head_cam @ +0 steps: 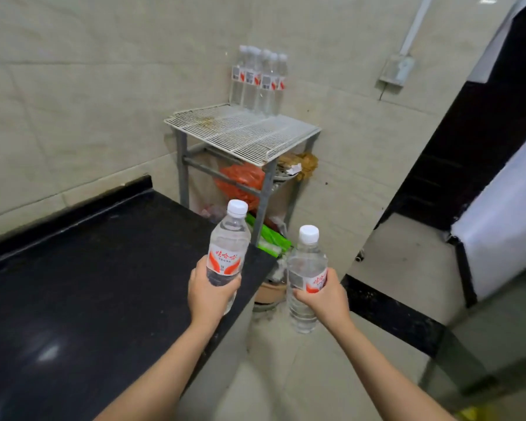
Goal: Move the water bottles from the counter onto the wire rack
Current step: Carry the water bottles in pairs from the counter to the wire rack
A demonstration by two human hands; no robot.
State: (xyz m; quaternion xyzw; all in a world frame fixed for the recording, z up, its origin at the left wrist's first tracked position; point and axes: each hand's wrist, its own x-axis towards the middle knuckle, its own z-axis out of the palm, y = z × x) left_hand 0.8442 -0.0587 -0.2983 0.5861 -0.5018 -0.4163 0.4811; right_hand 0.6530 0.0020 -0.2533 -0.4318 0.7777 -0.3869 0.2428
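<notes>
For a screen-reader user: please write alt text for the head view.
Each hand, left hand and right hand, holds an upright capped water bottle, left bottle and right bottle, beside a black counter. Ahead, several bottles stand on a white wire rack.

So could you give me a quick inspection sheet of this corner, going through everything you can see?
Surface: black counter, no bottles seen on the visible part; white wire rack stands in the corner.
Job's things: cluster of water bottles upright at the rack's back edge; one bottle in the left hand, another bottle in the right.
Clutter: orange plastic bag and green packets under the rack.
Grips: left hand and right hand each closed round a bottle.
Cables: white conduit running to a wall box.
Surroundings: tiled walls, pale floor.
</notes>
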